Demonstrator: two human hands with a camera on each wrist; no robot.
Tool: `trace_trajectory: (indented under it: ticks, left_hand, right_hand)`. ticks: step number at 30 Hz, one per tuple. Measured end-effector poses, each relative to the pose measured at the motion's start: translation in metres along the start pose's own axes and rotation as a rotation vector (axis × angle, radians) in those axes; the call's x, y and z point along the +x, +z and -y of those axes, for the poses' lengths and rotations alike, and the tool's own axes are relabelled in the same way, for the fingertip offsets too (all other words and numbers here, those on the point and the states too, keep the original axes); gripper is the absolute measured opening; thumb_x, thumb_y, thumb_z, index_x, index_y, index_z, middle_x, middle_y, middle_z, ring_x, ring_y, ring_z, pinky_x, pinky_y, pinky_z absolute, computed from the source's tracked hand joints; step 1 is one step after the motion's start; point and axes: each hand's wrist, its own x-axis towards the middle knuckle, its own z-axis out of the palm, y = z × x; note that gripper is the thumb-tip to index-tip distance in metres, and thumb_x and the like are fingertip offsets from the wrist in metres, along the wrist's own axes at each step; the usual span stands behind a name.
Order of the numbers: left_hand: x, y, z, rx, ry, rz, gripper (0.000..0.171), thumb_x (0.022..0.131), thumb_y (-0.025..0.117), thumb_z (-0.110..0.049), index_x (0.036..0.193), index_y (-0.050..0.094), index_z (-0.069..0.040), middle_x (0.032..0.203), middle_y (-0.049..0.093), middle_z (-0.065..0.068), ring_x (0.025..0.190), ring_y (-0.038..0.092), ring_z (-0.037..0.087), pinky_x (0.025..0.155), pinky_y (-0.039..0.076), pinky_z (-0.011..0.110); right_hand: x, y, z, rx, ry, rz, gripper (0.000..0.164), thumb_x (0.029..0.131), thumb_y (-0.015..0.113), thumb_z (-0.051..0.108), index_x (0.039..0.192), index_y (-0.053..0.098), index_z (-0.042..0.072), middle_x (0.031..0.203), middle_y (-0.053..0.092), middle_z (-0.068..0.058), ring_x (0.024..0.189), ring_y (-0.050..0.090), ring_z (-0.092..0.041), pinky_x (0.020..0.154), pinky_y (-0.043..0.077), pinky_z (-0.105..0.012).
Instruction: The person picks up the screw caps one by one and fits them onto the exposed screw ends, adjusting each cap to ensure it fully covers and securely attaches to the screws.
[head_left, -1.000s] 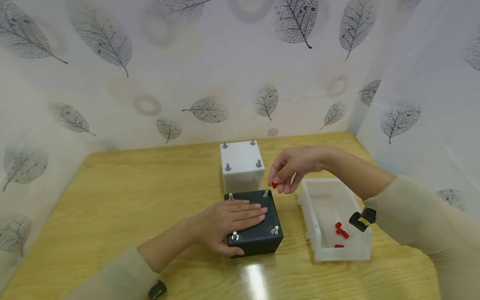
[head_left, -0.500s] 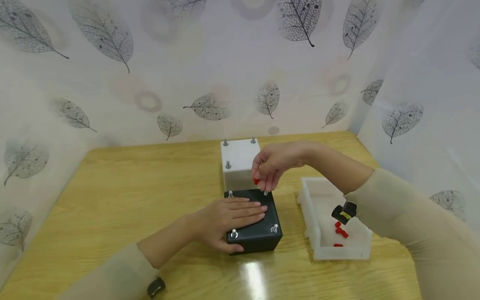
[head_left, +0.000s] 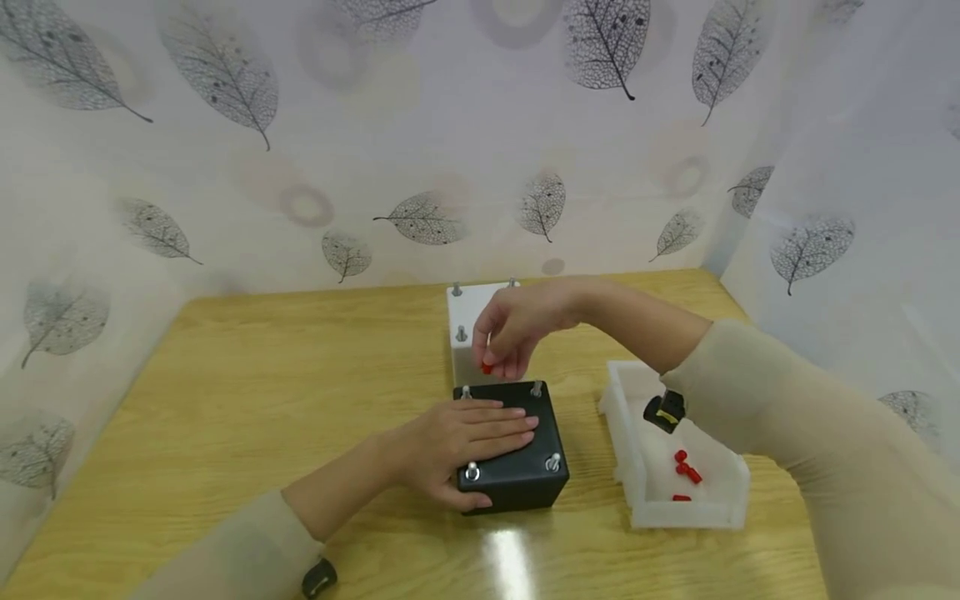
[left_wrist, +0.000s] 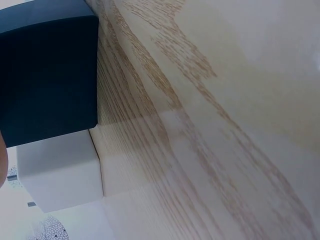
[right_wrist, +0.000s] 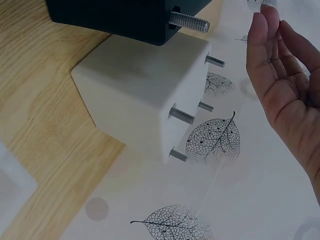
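Note:
My left hand (head_left: 465, 446) lies across the top of a black box (head_left: 517, 487), its fingers straight and its thumb down along the near side. Metal threaded studs (head_left: 552, 462) stick up at the box's corners. Between thumb and fingertips, my right hand (head_left: 517, 325) pinches a small red cap (head_left: 487, 367) above the box's back edge, near the back-left stud (head_left: 467, 392). In the right wrist view the right hand (right_wrist: 285, 75) appears beyond the studs, with the cap hidden. Behind the black box stands a white box (right_wrist: 130, 80) with similar bare studs, partly covered by the right hand in the head view.
On the right, a white open bin (head_left: 626, 450) contains several loose red caps (head_left: 686, 468). The wooden table (head_left: 300, 358) carries everything. A leaf-patterned cloth (head_left: 420, 108) hangs behind and at the sides.
My right hand has moved left with the red cap, from right of the black box, past its back-right stud, toward the back-left one. The left hand has stayed on the box.

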Motion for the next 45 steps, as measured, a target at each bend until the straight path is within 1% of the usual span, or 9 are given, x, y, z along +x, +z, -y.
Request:
trace_trajectory:
  ticks: [6,10,13,15,21,25,32,39,45]
  left_hand:
    - [-0.003,-0.002,-0.001,0.014,-0.004,0.013,0.078,0.083,0.060,-0.050,0.143,0.039,-0.005,0.149,0.039,0.008,0.140,0.031,0.018,0.115,0.026,0.029]
    - [-0.002,-0.003,-0.001,0.005,-0.004,0.013,0.076,0.086,0.055,-0.052,0.144,0.039,-0.006,0.150,0.038,0.007,0.141,0.029,0.017,0.115,0.024,0.029]
    - [0.000,-0.002,0.000,0.003,0.005,0.001,0.075,0.088,0.051,-0.054,0.144,0.039,-0.006,0.150,0.038,0.008,0.141,0.029,0.017,0.115,0.024,0.029]
    - [0.000,-0.001,0.001,0.006,0.012,-0.009,0.075,0.088,0.051,-0.054,0.143,0.039,-0.005,0.149,0.038,0.008,0.141,0.030,0.017,0.115,0.024,0.029]
    - [-0.003,-0.001,-0.001,0.015,0.006,-0.014,0.078,0.083,0.060,-0.052,0.143,0.040,-0.006,0.149,0.039,0.008,0.140,0.031,0.018,0.115,0.024,0.029]
    - [-0.003,-0.002,-0.002,0.013,0.006,-0.024,0.080,0.081,0.063,-0.050,0.143,0.040,-0.005,0.148,0.040,0.009,0.139,0.032,0.018,0.115,0.025,0.028]
    - [0.000,-0.001,-0.001,0.018,0.016,-0.036,0.079,0.083,0.060,-0.051,0.143,0.039,-0.005,0.149,0.039,0.009,0.140,0.031,0.018,0.115,0.024,0.029]
    - [0.000,-0.001,-0.001,0.020,0.006,-0.016,0.078,0.083,0.059,-0.051,0.144,0.039,-0.005,0.149,0.038,0.009,0.140,0.030,0.018,0.115,0.023,0.028]
    - [-0.001,-0.003,-0.001,0.015,0.003,0.001,0.078,0.084,0.059,-0.051,0.144,0.038,-0.005,0.150,0.037,0.009,0.140,0.030,0.019,0.116,0.023,0.029]
  right_hand:
    - [0.017,0.003,0.006,-0.010,-0.021,0.054,0.015,0.093,0.054,0.002,0.101,0.065,-0.004,0.079,0.067,-0.007,0.069,0.064,-0.013,0.071,0.057,-0.029]
    - [0.023,0.005,0.008,-0.039,-0.015,0.076,0.016,0.092,0.055,0.003,0.102,0.066,-0.004,0.080,0.068,-0.006,0.069,0.064,-0.012,0.071,0.057,-0.028]
    - [0.026,0.006,0.009,-0.067,-0.001,0.075,0.016,0.092,0.055,0.002,0.102,0.067,-0.003,0.079,0.067,-0.005,0.068,0.064,-0.012,0.070,0.057,-0.028]
    - [0.028,0.007,0.010,-0.089,0.012,0.073,0.016,0.092,0.055,0.002,0.102,0.067,-0.002,0.078,0.066,-0.004,0.067,0.064,-0.011,0.070,0.057,-0.027]
    - [0.034,0.012,0.014,-0.122,0.046,0.074,0.017,0.091,0.057,0.002,0.103,0.068,-0.003,0.078,0.067,-0.004,0.066,0.064,-0.010,0.068,0.057,-0.027]
    - [0.036,0.013,0.015,-0.113,0.053,0.087,0.016,0.092,0.056,0.002,0.103,0.067,-0.003,0.078,0.067,-0.004,0.066,0.064,-0.010,0.067,0.056,-0.026]
    - [0.033,0.011,0.013,-0.100,0.060,0.081,0.016,0.091,0.057,0.001,0.103,0.067,-0.003,0.077,0.066,-0.004,0.065,0.063,-0.011,0.066,0.056,-0.026]
    - [0.032,0.011,0.016,-0.127,0.063,0.070,0.016,0.091,0.056,0.000,0.102,0.067,-0.004,0.076,0.066,-0.004,0.065,0.063,-0.010,0.066,0.056,-0.026]
    - [0.037,0.012,0.015,-0.153,0.071,0.080,0.015,0.091,0.057,0.001,0.101,0.068,-0.003,0.075,0.066,-0.003,0.065,0.063,-0.010,0.066,0.056,-0.026]
